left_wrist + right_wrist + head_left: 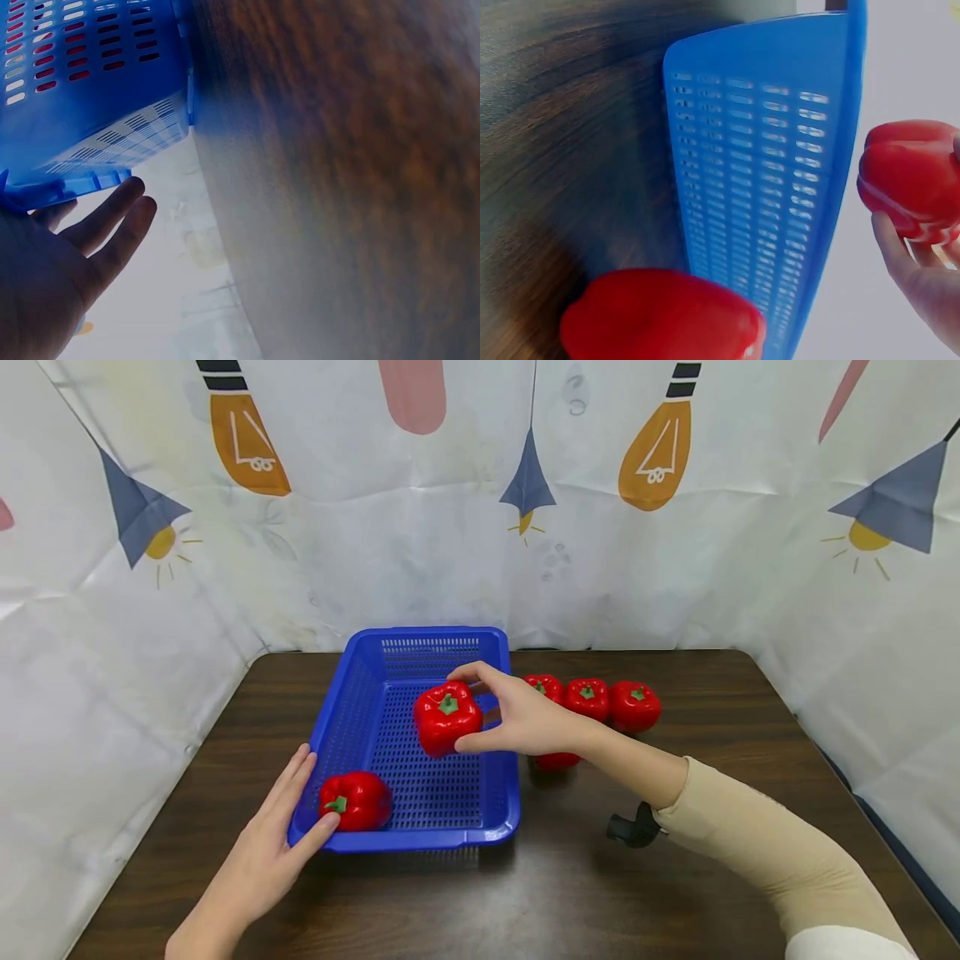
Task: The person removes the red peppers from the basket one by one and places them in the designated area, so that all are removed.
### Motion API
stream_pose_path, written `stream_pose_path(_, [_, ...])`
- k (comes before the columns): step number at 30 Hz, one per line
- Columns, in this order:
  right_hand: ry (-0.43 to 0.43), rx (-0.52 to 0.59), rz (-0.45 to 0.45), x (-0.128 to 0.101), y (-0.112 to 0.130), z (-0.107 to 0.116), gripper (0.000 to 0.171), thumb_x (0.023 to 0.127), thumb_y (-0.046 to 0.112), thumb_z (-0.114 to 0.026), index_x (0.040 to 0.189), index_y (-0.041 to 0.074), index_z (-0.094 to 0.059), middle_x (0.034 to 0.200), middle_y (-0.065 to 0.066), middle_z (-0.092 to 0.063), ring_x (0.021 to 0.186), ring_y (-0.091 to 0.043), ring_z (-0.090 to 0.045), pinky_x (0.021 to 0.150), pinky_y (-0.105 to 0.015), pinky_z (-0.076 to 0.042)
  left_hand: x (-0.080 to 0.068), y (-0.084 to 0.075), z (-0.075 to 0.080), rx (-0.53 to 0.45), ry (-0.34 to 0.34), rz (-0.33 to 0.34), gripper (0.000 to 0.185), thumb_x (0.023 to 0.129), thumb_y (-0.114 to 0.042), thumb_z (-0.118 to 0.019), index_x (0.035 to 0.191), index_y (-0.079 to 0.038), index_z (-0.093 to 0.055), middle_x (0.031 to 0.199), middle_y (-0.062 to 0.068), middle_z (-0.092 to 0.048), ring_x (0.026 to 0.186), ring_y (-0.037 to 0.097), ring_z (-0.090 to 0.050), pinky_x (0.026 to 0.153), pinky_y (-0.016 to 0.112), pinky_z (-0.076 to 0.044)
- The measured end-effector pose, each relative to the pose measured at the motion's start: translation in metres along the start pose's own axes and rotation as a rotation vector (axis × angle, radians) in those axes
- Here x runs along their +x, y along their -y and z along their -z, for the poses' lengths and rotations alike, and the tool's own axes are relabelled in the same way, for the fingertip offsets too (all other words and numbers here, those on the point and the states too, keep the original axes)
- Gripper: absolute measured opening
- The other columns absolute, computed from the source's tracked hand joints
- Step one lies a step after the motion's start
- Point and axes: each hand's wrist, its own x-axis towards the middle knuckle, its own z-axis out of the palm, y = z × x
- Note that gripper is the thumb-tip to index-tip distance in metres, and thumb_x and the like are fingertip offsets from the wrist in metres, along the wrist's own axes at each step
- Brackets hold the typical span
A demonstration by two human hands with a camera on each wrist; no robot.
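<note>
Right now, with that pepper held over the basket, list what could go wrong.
1. The right hand holds the pepper only by fingertips and thumb above the basket; its smooth skin could slip from that grip.
2. Dropped from there, it may roll into the pepper already inside at the near corner.
3. The left hand only rests flat against the basket's rim, so a knock could slide the basket on the table.

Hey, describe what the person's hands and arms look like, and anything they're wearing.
Both hands are bare, with no gloves, rings or watch showing. The right hand comes from a long beige sleeve that ends at the wrist, with white fabric at the elbow. The left hand shows bare to the frame edge; no sleeve is visible.
</note>
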Motion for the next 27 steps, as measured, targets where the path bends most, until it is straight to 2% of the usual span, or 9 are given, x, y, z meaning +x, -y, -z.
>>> stream_pose_path(11, [-0.089, 0.038, -0.016, -0.039, 0.000, 0.027, 0.073, 0.085, 0.020, -0.086, 0.144, 0.021, -0.043, 0.137, 0.003, -0.055, 0.126, -0.021, -0.054, 0.090, -0.044, -0.060, -0.001, 0.001, -0.001, 0.012, -0.002, 0.004, 0.082, 0.100, -0.032, -0.067, 0.166, -0.021, -0.020, 0.171, -0.005, -0.010, 0.153, 0.039, -0.021, 0.104, 0.076, -0.033])
stream_pose_path(21, [-0.165, 0.044, -0.058, -0.068, -0.003, 0.042, 0.073, 0.085, 0.016, -0.085, 0.146, 0.015, -0.043, 0.138, -0.002, -0.054, 0.125, -0.027, -0.056, 0.089, -0.042, -0.060, 0.001, 0.001, 0.001, 0.007, 0.004, -0.001, 0.082, 0.100, -0.032, -0.068, 0.166, -0.021, -0.020, 0.172, -0.004, -0.010, 0.153, 0.038, -0.021, 0.104, 0.075, -0.033])
stream_pose_path(27, [-0.212, 0.041, -0.070, -0.080, -0.003, 0.053, 0.071, 0.086, 0.014, -0.083, 0.146, 0.014, -0.044, 0.139, -0.003, -0.053, 0.126, -0.026, -0.055, 0.093, -0.043, -0.058, -0.001, 0.001, 0.001, 0.010, 0.003, 0.002, 0.082, 0.100, -0.032, -0.068, 0.166, -0.021, -0.020, 0.172, -0.004, -0.010, 0.153, 0.038, -0.020, 0.104, 0.076, -0.033])
